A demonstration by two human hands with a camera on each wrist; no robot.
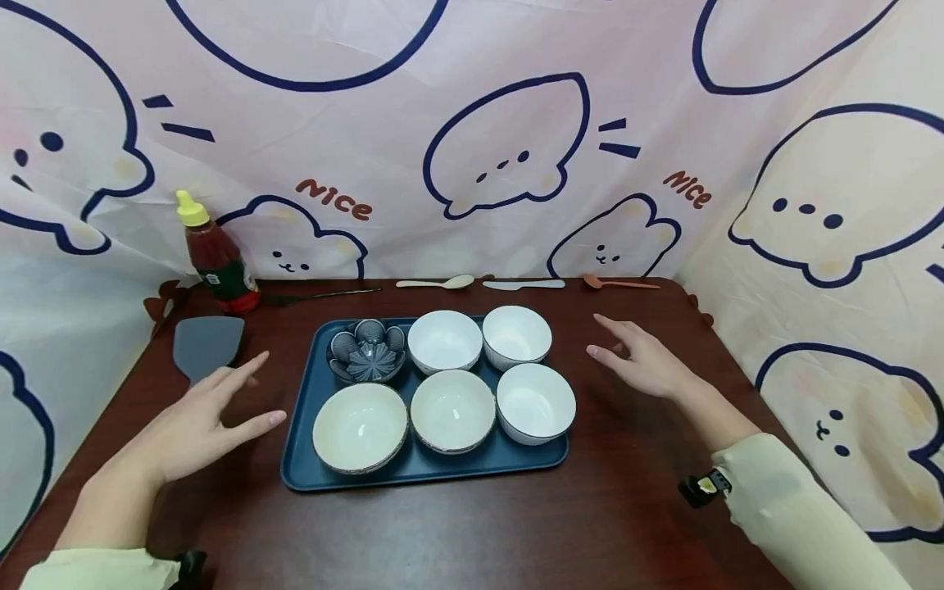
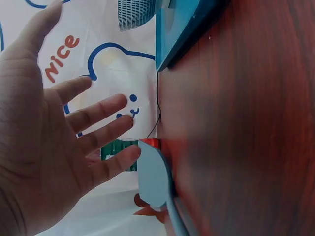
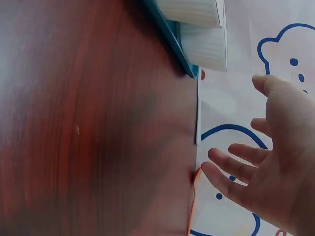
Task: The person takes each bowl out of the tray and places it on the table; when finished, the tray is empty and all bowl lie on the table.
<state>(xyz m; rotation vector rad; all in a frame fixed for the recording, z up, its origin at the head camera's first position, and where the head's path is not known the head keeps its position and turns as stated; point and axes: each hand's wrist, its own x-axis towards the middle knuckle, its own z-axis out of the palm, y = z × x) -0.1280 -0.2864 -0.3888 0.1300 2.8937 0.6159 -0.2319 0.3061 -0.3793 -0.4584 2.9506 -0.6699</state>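
- Head view shows our left hand [image 1: 193, 426] and our right hand [image 1: 643, 361] hovering over the counter [image 1: 634, 508], one on each side of the blue tray [image 1: 304, 442]; neither touches anything
- Fingers of both hands are spread and straight and hold nothing; the left wrist view shows the open palm with its fingers [image 2: 98, 112] fanned out, and the right wrist view shows the same for the right fingers [image 3: 231, 169]
- On the tray stand five pale bowls, such as the near-left bowl [image 1: 359, 426], plus a dark flower-shaped dish [image 1: 366, 350] in its far-left corner
- A grey spatula [image 1: 206, 342] lies just beyond our left hand, a sauce bottle [image 1: 217, 258] stands at the far-left corner, and spoons [image 1: 437, 283] lie along the far edge
- We judge this to be the approach, before any grasp: both hands are drawing near the tray's short sides
- Next we would need to lower both hands evenly to the tray's rims and grip them level, so the bowls do not slide
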